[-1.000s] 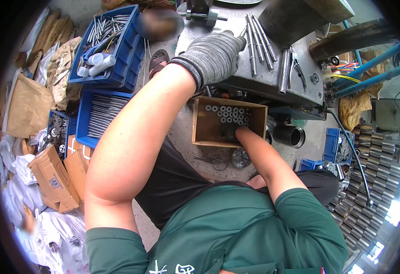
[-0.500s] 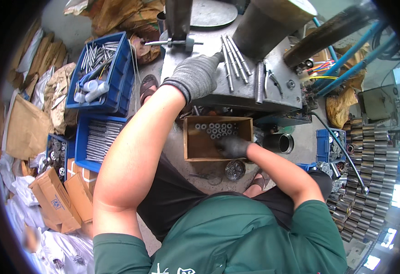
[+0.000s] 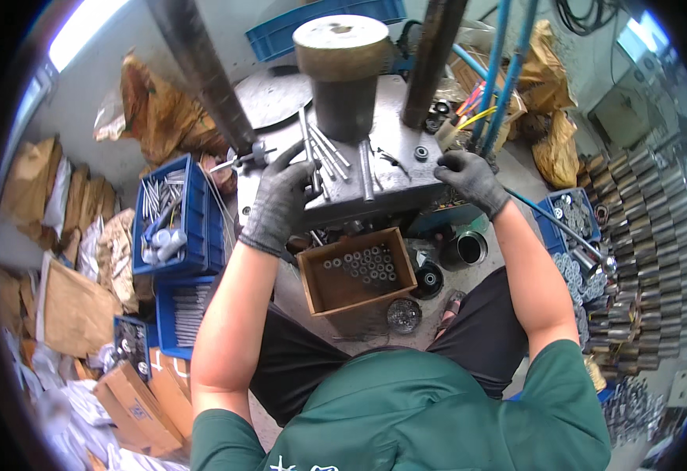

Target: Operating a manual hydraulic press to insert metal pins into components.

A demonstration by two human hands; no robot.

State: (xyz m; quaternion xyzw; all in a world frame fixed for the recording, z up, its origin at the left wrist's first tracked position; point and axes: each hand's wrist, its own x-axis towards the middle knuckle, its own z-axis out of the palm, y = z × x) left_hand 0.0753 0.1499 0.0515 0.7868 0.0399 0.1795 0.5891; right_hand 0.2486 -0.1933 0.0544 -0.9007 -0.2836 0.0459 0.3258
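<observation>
So we've got both gloved hands up at the metal bench (image 3: 394, 125) in the upper middle of the frame. Our left hand (image 3: 281, 195), left of center, is right up against the bunch of thin metal rods (image 3: 332, 157). Its fingers are bent, and the tips meet the leftmost one, but we can't tell if they're really pinching it or only touching. The rest of the bunch lies side by side on the bench, just above center, below a big metal cylinder (image 3: 343, 106).

Our right hand (image 3: 473, 182) is right of center, by the bench's right edge, with the fingers curled in toward the thumb. Can't tell if there's anything small tucked in there. Nearest to it is a little dark ring (image 3: 421, 153), with some pliers (image 3: 394, 162) and a thicker rod (image 3: 367, 174) further left.

Below the bench, middle of the frame, we've got a wooden box (image 3: 332, 290) sitting tilted a bit, with a cluster of small metal rings (image 3: 363, 263) inside. A round tin (image 3: 404, 315) of bits is just beside its lower right corner. Blue bins (image 3: 194, 216) sit on the left side, and rows of shiny metal tubes (image 3: 650, 259) fill the right.
</observation>
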